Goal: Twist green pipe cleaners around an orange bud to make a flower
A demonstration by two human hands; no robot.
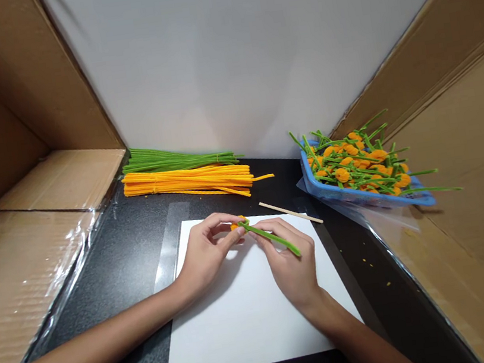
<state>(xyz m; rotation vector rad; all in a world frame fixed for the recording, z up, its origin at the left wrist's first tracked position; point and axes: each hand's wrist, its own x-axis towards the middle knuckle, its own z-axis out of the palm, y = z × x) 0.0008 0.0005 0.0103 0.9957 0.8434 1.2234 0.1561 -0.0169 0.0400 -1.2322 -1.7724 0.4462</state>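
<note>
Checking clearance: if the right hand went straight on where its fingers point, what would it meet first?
Ahead of the right hand, probably the orange pipe-cleaner coil at the left hand's fingertips; depth is hard to judge here.

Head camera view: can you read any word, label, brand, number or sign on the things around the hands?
No text to read: the white paper sheet, blue plastic basket, green pipe cleaner bundle, orange pipe cleaner bundle and cardboard panels show no words, numbers or signs.
</note>
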